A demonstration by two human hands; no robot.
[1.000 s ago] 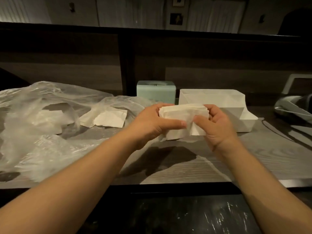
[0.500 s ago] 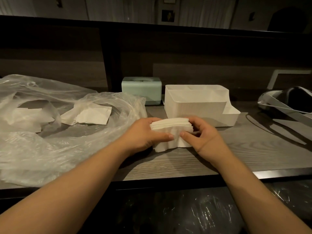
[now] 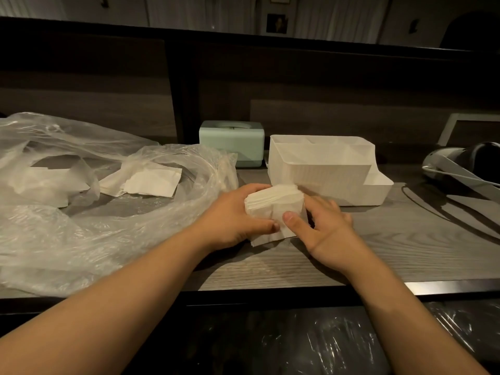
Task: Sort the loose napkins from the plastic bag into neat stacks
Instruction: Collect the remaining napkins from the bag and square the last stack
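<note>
- A grey wood-grain counter (image 3: 405, 253) lies under my arms.
- My left hand (image 3: 232, 217) and right hand (image 3: 324, 231) grip a napkin stack (image 3: 276, 204) from both sides, its bottom on the counter.
- Left, loose napkins (image 3: 151, 181) lie in the plastic bag (image 3: 81, 239).
- Behind: a white organiser (image 3: 324, 169), a green box (image 3: 232, 143).

I see bare table (image 3: 405, 247) on my right; the bag (image 3: 81, 226) blocks the left, the white box (image 3: 324, 169) blocks behind.
</note>
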